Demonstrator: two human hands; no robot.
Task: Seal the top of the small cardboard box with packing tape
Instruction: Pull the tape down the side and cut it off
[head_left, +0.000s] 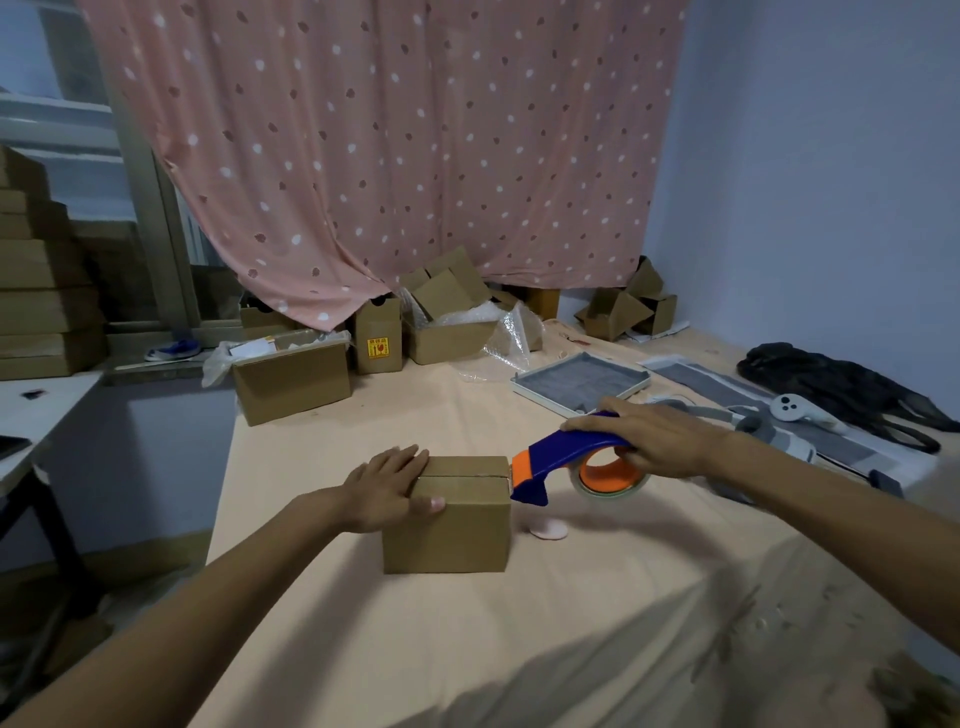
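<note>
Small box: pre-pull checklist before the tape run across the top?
1. Flaps closed on the small cardboard box: ok.
2. Left hand bracing the box's left end: ok.
3. Right hand gripping the tape dispenser: ok.
4. Dispenser head at the seam's right end: ok.
5. Tape stuck to the box: cannot tell.
6. Pink disc beside the box, off the seam: ok.
</note>
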